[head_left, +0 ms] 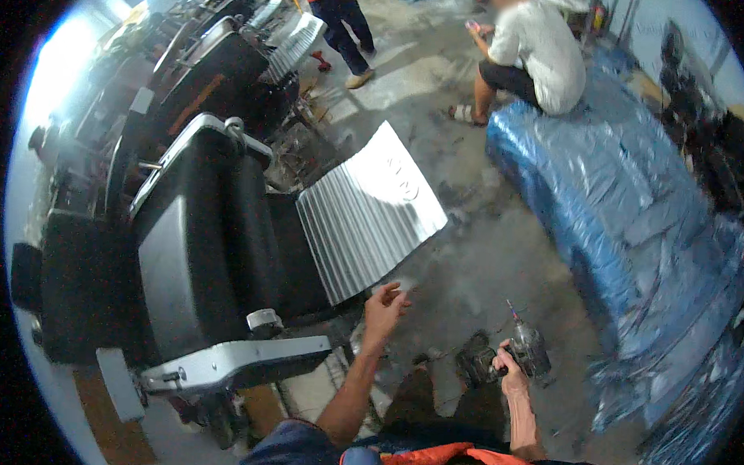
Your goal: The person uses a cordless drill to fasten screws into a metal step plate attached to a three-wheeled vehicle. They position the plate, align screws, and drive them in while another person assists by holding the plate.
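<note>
Dark power drill (532,351) with slender bit, lower right of frame: gripped by right hand (510,368). Left hand (385,309), lower centre: open, loosely curled, near silver ribbed metal footplate (351,232).

Setting: judged to be a workshop.
This is indicated by a black padded chair with pale metal-edged arms (242,252), fronted by a ribbed silver metal footplate (372,220); similar dark padded chairs (209,83) are crowded behind it. A dark pistol-shaped power drill (532,350) is held in the right hand (511,367) above a stained grey floor (485,269). Opposite, a bulky mass is covered by crinkled blue plastic sheeting (619,200).
</note>
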The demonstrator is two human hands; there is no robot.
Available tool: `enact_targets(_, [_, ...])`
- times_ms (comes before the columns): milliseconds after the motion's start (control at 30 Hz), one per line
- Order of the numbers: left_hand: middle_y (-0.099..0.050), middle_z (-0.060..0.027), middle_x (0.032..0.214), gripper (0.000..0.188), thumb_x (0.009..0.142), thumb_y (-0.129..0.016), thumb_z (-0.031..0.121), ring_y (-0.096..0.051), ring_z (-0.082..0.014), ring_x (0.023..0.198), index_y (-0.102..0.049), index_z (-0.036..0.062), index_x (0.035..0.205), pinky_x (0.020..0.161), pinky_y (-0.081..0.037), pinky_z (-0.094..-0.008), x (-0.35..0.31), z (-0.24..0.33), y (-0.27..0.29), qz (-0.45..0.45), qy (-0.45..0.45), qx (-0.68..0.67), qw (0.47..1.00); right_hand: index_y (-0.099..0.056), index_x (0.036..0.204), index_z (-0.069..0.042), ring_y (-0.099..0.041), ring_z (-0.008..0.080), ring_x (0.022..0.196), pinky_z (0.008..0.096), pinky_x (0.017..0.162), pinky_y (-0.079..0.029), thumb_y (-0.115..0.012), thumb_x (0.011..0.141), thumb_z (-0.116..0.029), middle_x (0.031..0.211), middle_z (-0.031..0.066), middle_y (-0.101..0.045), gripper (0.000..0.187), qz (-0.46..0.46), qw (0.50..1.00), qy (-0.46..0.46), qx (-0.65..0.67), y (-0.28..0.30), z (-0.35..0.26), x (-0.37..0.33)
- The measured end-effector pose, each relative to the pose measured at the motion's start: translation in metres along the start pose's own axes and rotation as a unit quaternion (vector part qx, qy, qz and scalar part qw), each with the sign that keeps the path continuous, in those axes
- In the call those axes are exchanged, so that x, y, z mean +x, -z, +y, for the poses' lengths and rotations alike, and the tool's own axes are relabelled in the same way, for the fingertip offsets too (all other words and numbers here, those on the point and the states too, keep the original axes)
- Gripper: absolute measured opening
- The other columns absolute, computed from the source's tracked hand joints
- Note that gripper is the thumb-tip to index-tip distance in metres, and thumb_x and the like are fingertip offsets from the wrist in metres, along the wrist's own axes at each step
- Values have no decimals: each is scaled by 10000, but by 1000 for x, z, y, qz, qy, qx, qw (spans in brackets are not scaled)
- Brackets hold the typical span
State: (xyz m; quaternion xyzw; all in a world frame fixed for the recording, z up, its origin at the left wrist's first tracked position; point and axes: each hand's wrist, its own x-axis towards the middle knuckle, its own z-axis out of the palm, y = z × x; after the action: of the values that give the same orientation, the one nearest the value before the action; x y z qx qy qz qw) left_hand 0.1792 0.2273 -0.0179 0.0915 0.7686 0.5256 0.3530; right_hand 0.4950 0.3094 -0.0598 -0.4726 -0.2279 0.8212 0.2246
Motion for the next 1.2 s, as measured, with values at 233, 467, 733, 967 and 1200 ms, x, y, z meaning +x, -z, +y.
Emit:
enact_targets(233, [-702, -108, 730, 371, 1004, -557, 305, -711, -184, 719, -696, -37, 1039, 685, -568, -314, 1, 35, -22, -7, 69, -44, 997, -600, 1139, -68, -407, 101, 628, 285, 638, -365, -633, 937, -127, 706, -42, -418, 213, -55, 991, 114, -49, 9, -137, 11])
enact_targets(467, [-737, -113, 857, 327, 923, -674, 286, -706, -215, 814, -698, -16, 1045, 769, -550, -330, 93, 86, -74, 223, -98, 56, 968, -590, 1156, -74, -497, 112, 670, 270, 661, -417, -632, 931, -147, 727, -16, -512, 241, -118, 967, 181, -136, -79, -212, 101])
enact_targets(733, [-710, -130, 1077, 339, 920, -692, 207, -669, -221, 1014, -653, -21, 1167, 860, -529, -323, 222, 240, -99, 74, -174, -59, 980, -567, 1095, -74, -513, 105, 643, 267, 623, -426, -631, 933, -96, 751, -5, -546, 176, -225, 919, 167, -277, -192, -310, 235])
enact_targets(967, [-685, -144, 1125, 468, 969, -643, 243, -649, -190, 1028, -483, -50, 1296, 912, -517, -315, 286, 336, -153, 45, -141, -339, 929, -639, 1122, -89, -654, 151, 844, 329, 730, -534, -714, 870, -93, 1000, 43, -693, 263, -350, 640, 386, -564, -313, -365, 378])
enact_targets(1200, [-639, -124, 709, 581, 1056, -344, 493, -660, -249, 693, -523, -58, 1095, 668, -558, -385, 454, 408, -152, 182, -41, -570, 800, -547, 1305, -28, -632, 240, 1087, 347, 939, -509, -850, 742, -179, 1180, 121, -646, 657, -550, 542, 398, -496, -465, -444, 519])
